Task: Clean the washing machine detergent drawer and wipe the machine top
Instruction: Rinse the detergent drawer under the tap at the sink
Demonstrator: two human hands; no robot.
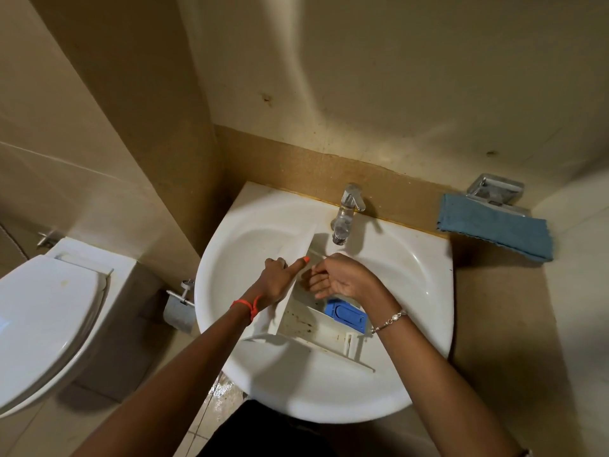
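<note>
The white detergent drawer (306, 328) lies tilted in the white sink (412, 291), its far end under the tap (346, 212). Brown stains spot its inside, and a blue insert (347, 316) sits in a compartment near the right side. My left hand (280, 278) grips the drawer's left wall, thumb pointing up along the edge. My right hand (342, 278) is cupped inside the drawer below the spout, fingers curled, holding nothing that I can see. A thin stream of water seems to run from the tap.
A blue cloth (494, 225) hangs on a chrome holder (494, 192) on the wall at the right. A toilet (49, 318) with its lid down stands at the left, a paper holder (179, 308) beside the sink. The floor under the sink is wet.
</note>
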